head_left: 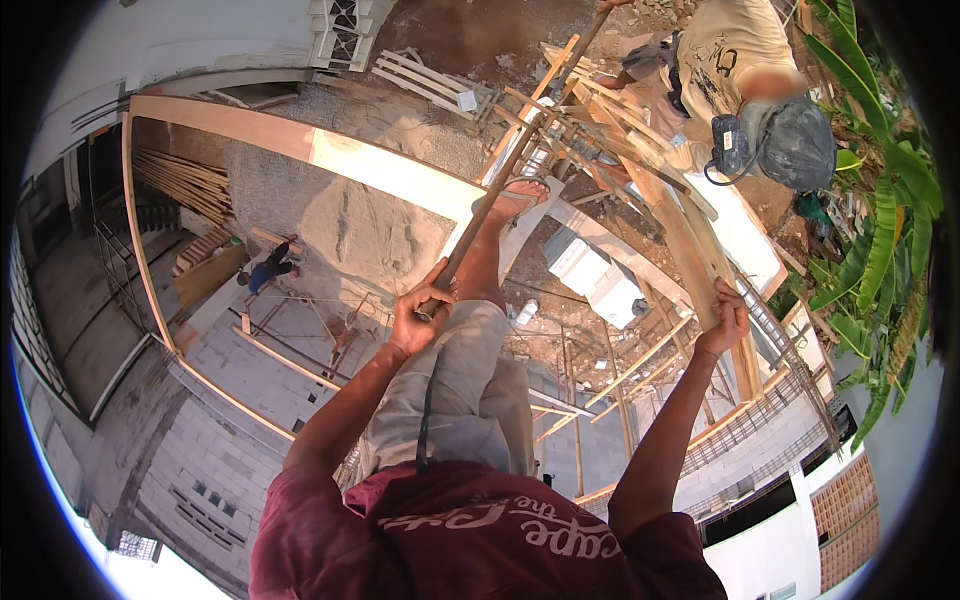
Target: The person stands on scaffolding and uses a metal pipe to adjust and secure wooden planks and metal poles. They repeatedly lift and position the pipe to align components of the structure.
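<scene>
My left hand (422,315) is wrapped round the near end of a long, narrow wooden pole (500,200). The pole slants up and away to the right, past my sandalled foot (522,196). On the right, my right hand (729,306) has its fingers curled at the edge of a long wooden plank (680,245), which runs from the far timber down towards me. The plank hides part of that grip. Around the far end of the plank lies a jumble of thin sticks and boards (590,130).
A co-worker (725,55) in a tan shirt bends over the far timber. Long formwork boards (360,160) form a high frame at left. Far below, another person (268,270) is near grey block walls (215,455). Steel mesh (780,340) edges the right; banana leaves (885,230) hang beyond.
</scene>
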Available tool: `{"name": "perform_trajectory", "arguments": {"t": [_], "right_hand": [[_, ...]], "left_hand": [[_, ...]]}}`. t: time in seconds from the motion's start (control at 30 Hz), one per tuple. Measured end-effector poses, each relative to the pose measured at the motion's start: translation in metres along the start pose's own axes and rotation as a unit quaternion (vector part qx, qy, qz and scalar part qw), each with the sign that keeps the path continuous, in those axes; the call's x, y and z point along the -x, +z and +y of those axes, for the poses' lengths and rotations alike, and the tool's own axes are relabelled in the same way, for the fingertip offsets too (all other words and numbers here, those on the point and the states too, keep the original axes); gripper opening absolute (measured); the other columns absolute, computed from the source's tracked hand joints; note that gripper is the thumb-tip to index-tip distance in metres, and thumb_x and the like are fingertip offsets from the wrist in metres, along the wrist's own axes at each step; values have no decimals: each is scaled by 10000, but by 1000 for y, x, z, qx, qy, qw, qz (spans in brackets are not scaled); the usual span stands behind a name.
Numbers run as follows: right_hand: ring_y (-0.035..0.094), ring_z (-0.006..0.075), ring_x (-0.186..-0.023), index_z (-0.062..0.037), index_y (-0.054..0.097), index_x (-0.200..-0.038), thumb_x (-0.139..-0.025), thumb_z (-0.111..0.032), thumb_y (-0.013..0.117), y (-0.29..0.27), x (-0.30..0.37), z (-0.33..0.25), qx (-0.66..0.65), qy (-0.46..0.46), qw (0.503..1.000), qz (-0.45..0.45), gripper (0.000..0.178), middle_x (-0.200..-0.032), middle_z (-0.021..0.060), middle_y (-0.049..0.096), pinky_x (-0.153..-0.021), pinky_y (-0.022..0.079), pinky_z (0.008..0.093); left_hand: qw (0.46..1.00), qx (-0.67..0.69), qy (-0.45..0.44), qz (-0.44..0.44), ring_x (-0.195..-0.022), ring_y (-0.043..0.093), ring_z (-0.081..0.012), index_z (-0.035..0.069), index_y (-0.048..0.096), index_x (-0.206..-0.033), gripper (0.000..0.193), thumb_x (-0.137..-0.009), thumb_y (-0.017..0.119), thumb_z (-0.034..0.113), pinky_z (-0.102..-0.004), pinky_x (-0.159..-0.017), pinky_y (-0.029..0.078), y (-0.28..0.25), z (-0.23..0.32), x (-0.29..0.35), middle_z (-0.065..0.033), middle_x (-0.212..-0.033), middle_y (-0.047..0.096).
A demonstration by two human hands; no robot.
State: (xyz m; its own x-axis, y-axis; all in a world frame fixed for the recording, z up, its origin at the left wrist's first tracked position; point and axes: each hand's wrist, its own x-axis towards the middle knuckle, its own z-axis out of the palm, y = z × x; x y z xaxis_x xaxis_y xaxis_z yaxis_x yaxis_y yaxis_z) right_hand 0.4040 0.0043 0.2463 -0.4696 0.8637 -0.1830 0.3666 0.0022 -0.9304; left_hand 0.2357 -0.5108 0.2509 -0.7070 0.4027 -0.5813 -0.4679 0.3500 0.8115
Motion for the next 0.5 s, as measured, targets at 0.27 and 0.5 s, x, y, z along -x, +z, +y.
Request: {"name": "perform_trajectory", "arguments": {"t": [0.27,0.5], "right_hand": [[702,305,-1068,29,604,-729,-796,32,514,7,-1,-11,-16,-1,1000,-2,112,-1016,208,744,-997,510,404],[701,313,-1077,37,602,-725,-789,36,509,7,2,-15,-10,4,1000,0,113,-1013,210,741,-1010,510,426]], "left_hand": [[995,-67,-48,-60,-1404,527,-292,12,740,-938,125,-836,714,-55,-375,-1094,479,11,10,5,-210,-1576,463],[987,-57,-147,-19,-1201,674,-279,20,431,-1507,686,-854,625,-61,-349,-1042,522,19,37,-11,-201,-1441,593]]}}
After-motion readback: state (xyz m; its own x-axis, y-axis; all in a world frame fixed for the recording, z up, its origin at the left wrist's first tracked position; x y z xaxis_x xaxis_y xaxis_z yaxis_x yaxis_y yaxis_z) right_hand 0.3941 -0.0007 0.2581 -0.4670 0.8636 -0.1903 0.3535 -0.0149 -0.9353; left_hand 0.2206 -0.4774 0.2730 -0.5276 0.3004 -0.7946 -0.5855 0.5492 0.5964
